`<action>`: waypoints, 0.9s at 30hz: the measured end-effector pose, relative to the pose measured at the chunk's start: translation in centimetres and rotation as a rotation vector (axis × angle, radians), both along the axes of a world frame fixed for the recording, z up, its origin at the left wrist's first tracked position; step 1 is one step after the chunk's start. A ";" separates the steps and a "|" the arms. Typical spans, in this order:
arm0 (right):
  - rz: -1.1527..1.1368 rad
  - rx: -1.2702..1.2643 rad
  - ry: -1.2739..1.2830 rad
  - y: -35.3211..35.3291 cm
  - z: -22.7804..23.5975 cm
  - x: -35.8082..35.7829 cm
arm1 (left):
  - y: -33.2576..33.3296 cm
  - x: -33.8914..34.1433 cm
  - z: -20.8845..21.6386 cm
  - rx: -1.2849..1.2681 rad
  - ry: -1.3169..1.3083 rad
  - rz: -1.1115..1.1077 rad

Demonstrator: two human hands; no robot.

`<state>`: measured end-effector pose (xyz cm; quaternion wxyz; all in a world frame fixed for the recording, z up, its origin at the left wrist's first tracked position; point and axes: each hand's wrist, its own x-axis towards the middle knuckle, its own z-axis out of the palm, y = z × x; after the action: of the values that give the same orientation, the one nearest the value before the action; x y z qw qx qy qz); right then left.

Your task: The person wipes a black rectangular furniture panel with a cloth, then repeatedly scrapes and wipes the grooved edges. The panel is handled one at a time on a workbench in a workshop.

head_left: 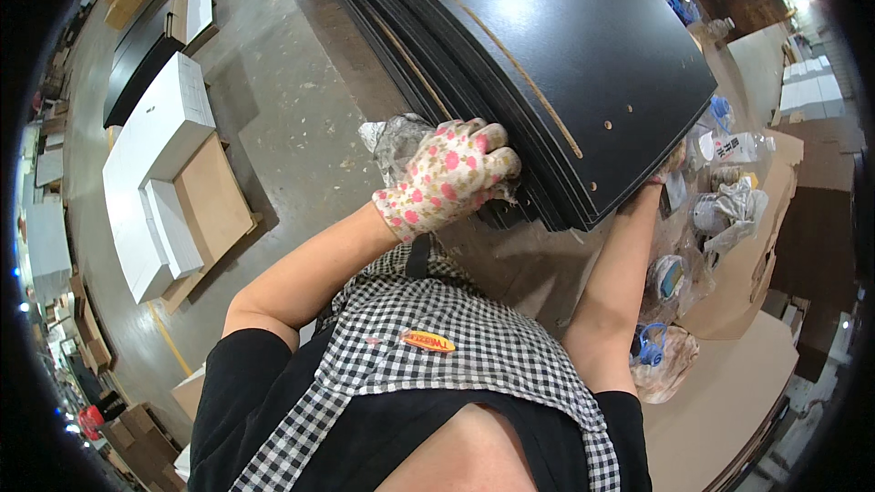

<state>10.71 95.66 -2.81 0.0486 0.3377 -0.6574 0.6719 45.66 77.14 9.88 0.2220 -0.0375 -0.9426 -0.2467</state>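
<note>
A stack of glossy black panels [583, 46] lies in front of me, with bare brown strips and small holes on the top one. My left hand [451, 169], in a white glove with pink flowers, is closed at the left edges of the stack. A crumpled grey-white rag [396, 144] sticks out from beneath that hand and also shows by its fingertips. My right hand [673, 162] is at the right edge of the top panel, touching or very near it. Only a sliver of its glove shows there; its fingers are hidden.
White panels [150, 173] are piled on a brown board [219, 210] on the floor to the left, black panels [137, 64] beyond. At the right, bottles [738, 148], a tub [709, 216] and plastic wrapping crowd beside brown cardboard [770, 191].
</note>
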 end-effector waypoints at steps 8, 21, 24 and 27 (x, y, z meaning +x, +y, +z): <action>-0.116 -0.081 -0.496 -0.5 -0.4 -0.3 | 0.9 -1.3 0.0 -0.013 0.016 0.061; 0.047 -0.029 -0.225 5.0 17.8 23.0 | -0.3 2.6 -2.2 0.877 0.109 0.221; 0.362 0.482 -0.145 4.0 17.4 27.7 | -0.1 3.0 -2.5 1.386 0.229 0.253; 0.362 0.570 0.165 2.4 15.7 28.4 | -1.2 4.3 0.2 1.226 0.041 0.467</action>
<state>39.15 98.03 12.92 -0.1146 0.5019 -0.7420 0.4295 50.00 75.89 10.05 0.2690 0.2968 -0.6102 -0.6836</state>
